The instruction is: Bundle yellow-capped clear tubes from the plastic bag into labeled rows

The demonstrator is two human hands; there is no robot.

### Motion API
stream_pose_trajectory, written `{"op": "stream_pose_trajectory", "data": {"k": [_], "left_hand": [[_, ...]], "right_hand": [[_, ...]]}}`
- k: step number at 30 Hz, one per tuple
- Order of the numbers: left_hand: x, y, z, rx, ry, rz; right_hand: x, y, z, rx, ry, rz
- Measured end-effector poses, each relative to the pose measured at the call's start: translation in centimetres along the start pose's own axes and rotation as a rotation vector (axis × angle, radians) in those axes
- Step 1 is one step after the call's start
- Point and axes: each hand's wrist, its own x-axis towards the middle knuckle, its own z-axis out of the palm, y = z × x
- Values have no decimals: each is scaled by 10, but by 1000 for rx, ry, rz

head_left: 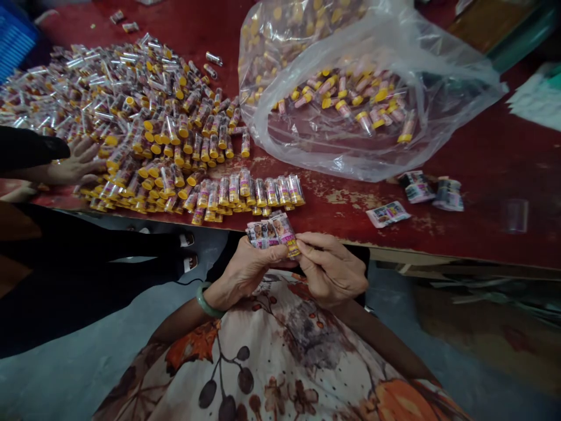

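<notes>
Just in front of the table edge, my left hand (248, 266) is closed around several small printed packets (265, 233), fanned out at the top. My right hand (331, 269) pinches the right edge of the front piece, which has pink and yellow print. Whether that front piece is a flat packet or a capped tube I cannot tell. Beyond my hands, a row of clear tubes with yellow caps (245, 187) lies side by side near the edge, caps toward me. To the right, a loose packet (388, 214) lies flat, with small bundles of packets (432, 190) behind it.
A large heap of capped tubes (144, 105) covers the left of the red table (482, 169). Behind the row lies an open plastic bag (307, 158) with more tubes inside. A co-worker's hand (76, 161) touches the heap. A clear empty tube (515, 216) stands far right.
</notes>
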Motion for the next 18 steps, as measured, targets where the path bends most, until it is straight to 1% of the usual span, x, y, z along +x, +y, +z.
{"op": "stream_pose_trajectory", "data": {"k": [5, 9, 11, 14, 16, 18], "left_hand": [[3, 2, -1, -18, 38, 11], [11, 10, -11, 74, 117, 90], [17, 20, -18, 175, 154, 159], [29, 39, -27, 395, 204, 261], [39, 51, -29, 560, 228, 295], [49, 59, -27, 729, 260, 312]], "right_hand": [[-2, 6, 4, 34, -28, 3], [3, 11, 6, 1, -156, 30], [7, 14, 7, -20, -193, 44], [11, 18, 10, -39, -200, 19], [14, 25, 15, -48, -197, -12], [18, 37, 24, -63, -183, -31]]}}
